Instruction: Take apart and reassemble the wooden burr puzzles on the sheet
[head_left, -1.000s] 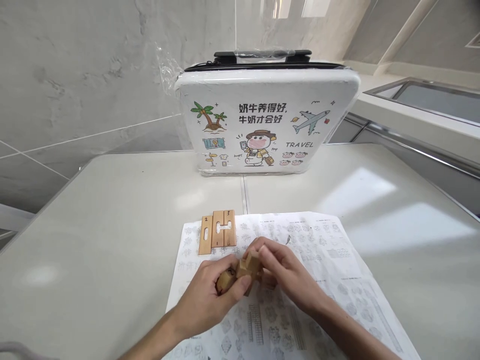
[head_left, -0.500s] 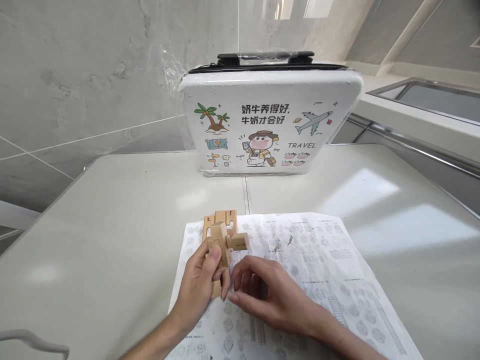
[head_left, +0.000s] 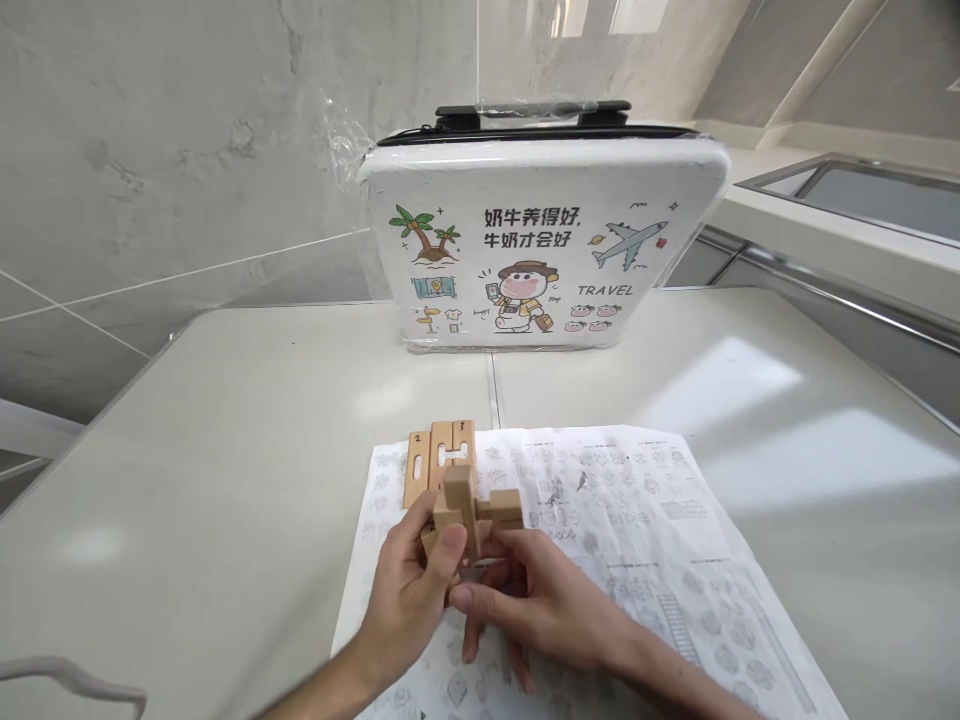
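Note:
My left hand (head_left: pixel 409 580) is closed round a cluster of interlocked wooden puzzle blocks (head_left: pixel 459 495), its thumb pressed on the near face. One block stands upright and another juts out to the right. At the cluster's lower right, my right hand (head_left: pixel 555 600) has its index finger and thumb bent against the underside, while its other fingers hang down. The contact between those fingertips and the wood is partly hidden. Just behind lie flat wooden pieces (head_left: pixel 418 465) with slots and cutouts, side by side and marked with numbers such as 2 and 3.
Under the hands is a creased paper sheet (head_left: pixel 645 520) printed with puzzle diagrams. A white case (head_left: pixel 540 180) with cartoon travel pictures and a black handle stands behind it, wrapped in clear plastic. The pale table (head_left: pixel 225 450) has a seam; a grey curved object (head_left: pixel 75 680) shows at lower left.
The block cluster has come slightly right and nearer, turning more upright in my left hand. My right hand has moved in against its underside, its outer fingers now stretched downward.

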